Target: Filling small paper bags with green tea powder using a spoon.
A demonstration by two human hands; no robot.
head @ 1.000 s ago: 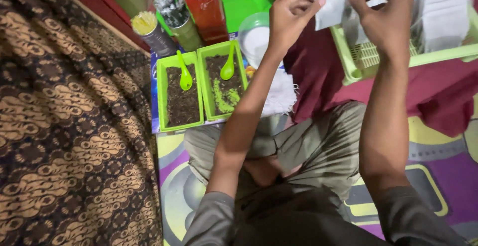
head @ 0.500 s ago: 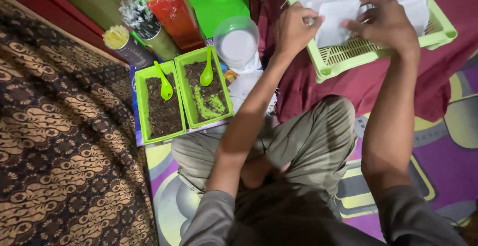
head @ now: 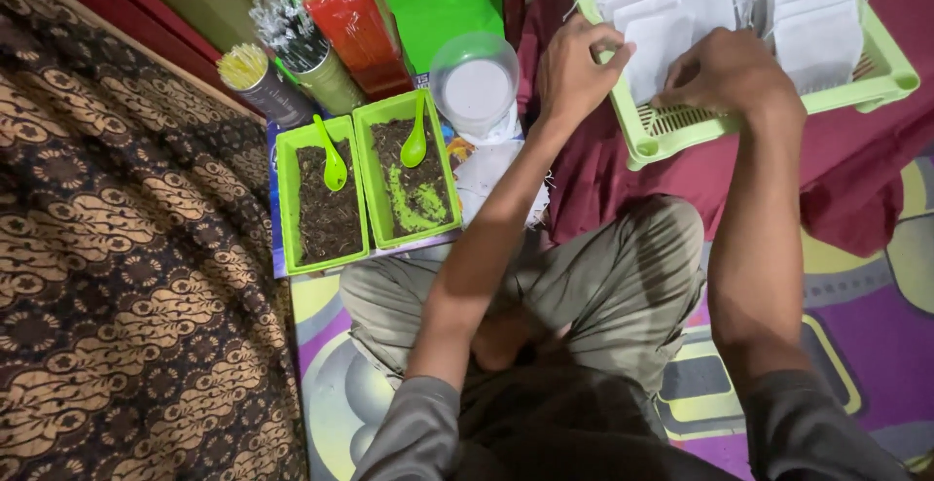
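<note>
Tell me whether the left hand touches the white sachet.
Touching: in the head view, the left hand pinches the white sachet by its edge over the green tray.

We find even, moderately dim indoor lighting with soft shadows. The white sachets [head: 817,24] read brightest, nearly washed out. Focus is fair; the frame edges show slight wide-angle stretch.

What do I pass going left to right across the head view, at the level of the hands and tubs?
Patterned cloth → left green tub → right green tub → clear round container → left hand → white sachet → right hand → green tray.
</note>
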